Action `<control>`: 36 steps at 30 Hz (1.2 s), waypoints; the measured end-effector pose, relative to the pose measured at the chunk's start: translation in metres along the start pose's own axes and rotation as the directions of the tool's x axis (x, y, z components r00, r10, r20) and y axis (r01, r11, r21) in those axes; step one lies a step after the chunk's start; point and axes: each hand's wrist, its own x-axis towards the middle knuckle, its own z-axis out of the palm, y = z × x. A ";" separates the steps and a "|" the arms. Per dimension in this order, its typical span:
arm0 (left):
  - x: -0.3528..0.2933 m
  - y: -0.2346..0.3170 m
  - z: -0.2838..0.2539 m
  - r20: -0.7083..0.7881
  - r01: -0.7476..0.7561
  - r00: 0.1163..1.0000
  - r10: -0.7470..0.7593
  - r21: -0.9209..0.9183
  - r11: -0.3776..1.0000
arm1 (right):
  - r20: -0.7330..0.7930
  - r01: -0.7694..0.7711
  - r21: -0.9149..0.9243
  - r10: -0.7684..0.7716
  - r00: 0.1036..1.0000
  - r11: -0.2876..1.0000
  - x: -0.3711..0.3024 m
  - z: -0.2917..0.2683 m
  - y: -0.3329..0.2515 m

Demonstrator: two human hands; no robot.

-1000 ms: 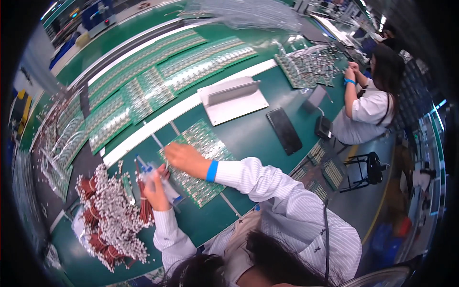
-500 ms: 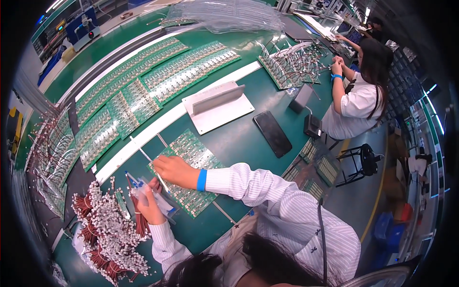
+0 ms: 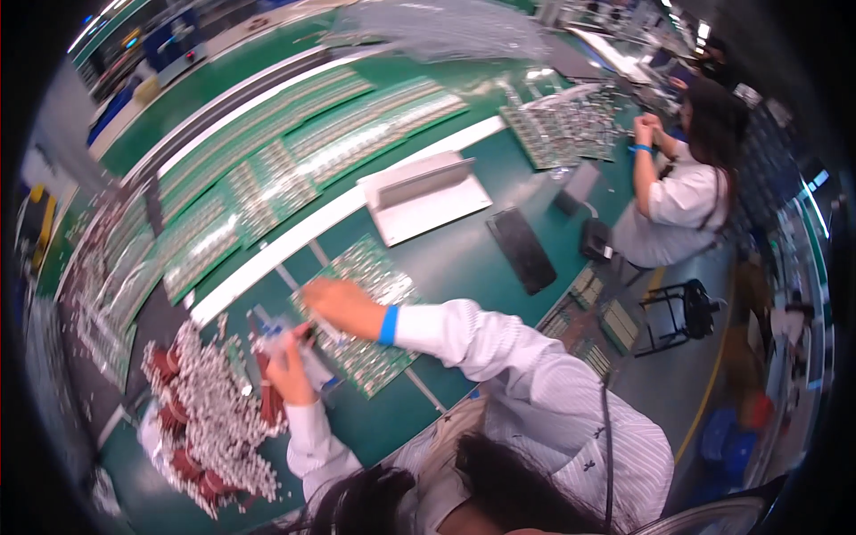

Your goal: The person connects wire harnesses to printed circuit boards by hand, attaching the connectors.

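My left hand (image 3: 290, 374) is closed around a small clear plastic bag (image 3: 312, 364) with blue bits showing in it. Just to its right, my right hand (image 3: 343, 308), with a blue band at the wrist, is bent over a green circuit board (image 3: 379, 357) densely set with small parts. Its curled fingers grip a thin white stick (image 3: 287, 278), whose lower end points down toward the board beside the bag. Motion blur hides the fingertips. To the left of my left hand lies a heap of brown-red wire bundles with white connectors (image 3: 214, 392).
Rows of green circuit boards (image 3: 357, 143) lie beyond a white strip. A white stand (image 3: 428, 205) and a black phone (image 3: 522, 250) are right of my board. Wired boards (image 3: 562, 125) sit farther off, near another person (image 3: 687, 196) at the right.
The whole view has shifted slightly right and blurred. Both hands keep nearly the same place over the board, still holding the bag and the stick. The other person's hands have moved slightly.
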 end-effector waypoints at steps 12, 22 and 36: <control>-0.013 0.037 0.019 0.259 0.180 0.953 -0.156 -0.074 0.981 | 0.394 -0.519 0.651 0.338 0.855 0.554 0.011 -0.073 -0.014; -0.016 0.035 0.025 0.375 0.201 0.913 -0.163 -0.063 0.978 | 0.344 -0.504 0.837 0.510 0.789 0.215 0.024 -0.087 -0.021; -0.013 0.032 0.019 0.256 0.143 0.961 -0.104 -0.138 0.980 | 0.493 -0.546 0.809 0.255 0.832 0.219 0.011 -0.111 -0.017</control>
